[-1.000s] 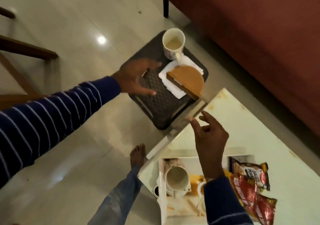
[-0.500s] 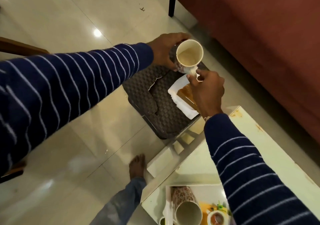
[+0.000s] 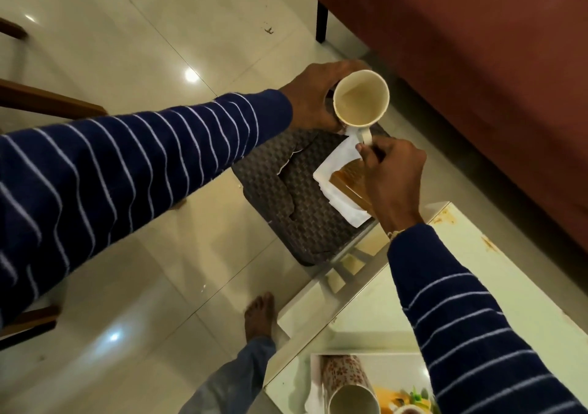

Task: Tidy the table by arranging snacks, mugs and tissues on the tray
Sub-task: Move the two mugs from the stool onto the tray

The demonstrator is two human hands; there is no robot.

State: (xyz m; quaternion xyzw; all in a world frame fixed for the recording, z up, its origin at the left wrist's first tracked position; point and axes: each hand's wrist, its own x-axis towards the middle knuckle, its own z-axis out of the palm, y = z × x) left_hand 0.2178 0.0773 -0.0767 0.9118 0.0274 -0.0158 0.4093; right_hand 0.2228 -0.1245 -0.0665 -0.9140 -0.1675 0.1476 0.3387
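The single head camera is looking steeply down from the person's head, facing forward past both sleeves, taking in the floor (image 3: pixel 133 50), a dark stool (image 3: pixel 305 210) and the near table (image 3: pixel 375 305) corner.

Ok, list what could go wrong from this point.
The mug is held over the stool, left hand around its body and right hand at the handle. It tilts toward the camera, so any dregs could spill onto the tissues. The right sleeve could also brush the wooden holder.
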